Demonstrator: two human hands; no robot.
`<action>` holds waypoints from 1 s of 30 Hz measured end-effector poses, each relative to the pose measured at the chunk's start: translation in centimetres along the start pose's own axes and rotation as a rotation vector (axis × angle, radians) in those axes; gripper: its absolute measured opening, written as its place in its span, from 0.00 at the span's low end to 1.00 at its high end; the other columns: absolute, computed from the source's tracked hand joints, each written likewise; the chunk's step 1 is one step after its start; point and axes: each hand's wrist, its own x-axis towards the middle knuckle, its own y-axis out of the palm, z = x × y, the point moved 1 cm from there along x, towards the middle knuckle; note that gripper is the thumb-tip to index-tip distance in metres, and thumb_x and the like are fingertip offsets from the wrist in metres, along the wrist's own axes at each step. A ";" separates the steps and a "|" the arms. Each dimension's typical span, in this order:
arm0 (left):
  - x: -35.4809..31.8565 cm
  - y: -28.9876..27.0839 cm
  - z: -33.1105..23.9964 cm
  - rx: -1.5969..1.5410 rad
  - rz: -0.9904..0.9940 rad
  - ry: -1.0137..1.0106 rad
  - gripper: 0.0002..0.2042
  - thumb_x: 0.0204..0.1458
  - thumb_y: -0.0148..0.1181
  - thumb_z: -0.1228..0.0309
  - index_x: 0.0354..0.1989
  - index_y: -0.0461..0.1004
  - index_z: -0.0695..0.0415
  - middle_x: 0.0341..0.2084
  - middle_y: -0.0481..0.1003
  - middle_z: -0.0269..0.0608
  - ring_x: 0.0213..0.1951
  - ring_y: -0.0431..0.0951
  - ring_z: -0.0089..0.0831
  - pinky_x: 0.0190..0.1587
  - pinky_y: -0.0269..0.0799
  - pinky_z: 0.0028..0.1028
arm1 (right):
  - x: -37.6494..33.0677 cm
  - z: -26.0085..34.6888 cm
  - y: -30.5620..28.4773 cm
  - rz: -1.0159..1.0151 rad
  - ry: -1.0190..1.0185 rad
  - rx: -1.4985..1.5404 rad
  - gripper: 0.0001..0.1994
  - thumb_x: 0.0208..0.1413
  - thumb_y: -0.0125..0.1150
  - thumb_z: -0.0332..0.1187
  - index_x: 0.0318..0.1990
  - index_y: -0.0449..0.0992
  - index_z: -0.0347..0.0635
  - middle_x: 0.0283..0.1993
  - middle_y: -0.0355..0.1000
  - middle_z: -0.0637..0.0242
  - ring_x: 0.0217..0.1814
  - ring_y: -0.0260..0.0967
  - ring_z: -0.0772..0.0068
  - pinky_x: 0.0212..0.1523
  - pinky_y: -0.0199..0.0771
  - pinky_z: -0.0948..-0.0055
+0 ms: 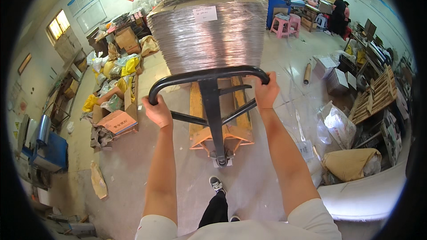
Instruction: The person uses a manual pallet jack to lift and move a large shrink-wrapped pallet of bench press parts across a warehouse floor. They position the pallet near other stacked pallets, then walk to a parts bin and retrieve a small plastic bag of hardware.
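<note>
My left hand point(158, 112) is wrapped round the left end of a black pallet jack handle point(209, 74). On the opposite end of that same bar my right hand point(267, 90) is closed. A small black lever point(235, 89) sticks out below the crossbar, near my right hand but apart from it. The handle's shaft runs down to the orange pallet jack point(221, 134) in front of my feet. Beyond it stands a tall, plastic-wrapped stack of flat sheets point(207, 40) with a white paper label point(205, 14) at its top edge. The stack hides the jack's far end.
Cardboard boxes point(118, 122) and yellow and white bags point(106, 90) are heaped on the left. On the right lie a brown sack point(351, 164), a wooden pallet point(376, 95) and a cardboard roll point(307, 74). Pink stools point(280, 25) and several people stand at the back right.
</note>
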 end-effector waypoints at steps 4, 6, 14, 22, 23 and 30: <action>4.3 8.0 2.0 -0.039 0.009 0.038 0.10 0.54 0.65 0.71 0.39 0.71 0.59 0.23 0.73 0.49 0.24 0.72 0.45 0.33 0.73 0.40 | 5.1 -2.7 10.5 0.033 0.058 -0.020 0.08 0.52 0.67 0.30 0.34 0.72 0.40 0.24 0.74 0.55 0.24 0.73 0.55 0.31 0.75 0.62; 7.0 11.5 3.6 -0.047 0.021 0.006 0.10 0.53 0.65 0.71 0.38 0.71 0.58 0.22 0.72 0.49 0.23 0.72 0.44 0.32 0.73 0.39 | 6.4 -3.4 15.4 0.059 0.113 -0.021 0.09 0.52 0.67 0.30 0.34 0.71 0.39 0.23 0.73 0.57 0.23 0.71 0.60 0.31 0.74 0.64; 18.1 25.3 8.0 -0.001 0.164 -0.064 0.10 0.52 0.67 0.73 0.37 0.71 0.57 0.23 0.75 0.51 0.25 0.77 0.51 0.31 0.74 0.41 | 11.0 -6.3 30.7 0.007 0.083 -0.136 0.08 0.55 0.65 0.29 0.34 0.70 0.40 0.22 0.68 0.55 0.22 0.66 0.58 0.30 0.72 0.64; 18.5 28.2 7.0 -0.275 0.131 0.091 0.09 0.53 0.65 0.77 0.34 0.67 0.60 0.20 0.66 0.42 0.23 0.64 0.30 0.28 0.66 0.30 | 14.3 -9.2 33.5 0.018 0.200 -0.088 0.06 0.54 0.64 0.26 0.34 0.71 0.40 0.22 0.66 0.60 0.22 0.63 0.69 0.28 0.68 0.68; 18.4 28.2 6.7 -0.316 0.078 0.186 0.09 0.53 0.65 0.78 0.34 0.67 0.60 0.21 0.65 0.41 0.23 0.63 0.29 0.28 0.65 0.29 | 14.6 -9.3 34.0 0.006 0.214 -0.094 0.06 0.54 0.63 0.26 0.35 0.71 0.40 0.22 0.66 0.61 0.22 0.62 0.70 0.28 0.68 0.69; 18.0 28.2 5.9 -0.288 0.091 0.089 0.08 0.54 0.64 0.78 0.36 0.68 0.61 0.24 0.67 0.40 0.25 0.64 0.28 0.30 0.65 0.27 | 15.7 -10.1 35.4 0.001 0.106 0.042 0.06 0.53 0.63 0.25 0.35 0.71 0.40 0.21 0.64 0.65 0.23 0.60 0.76 0.28 0.67 0.72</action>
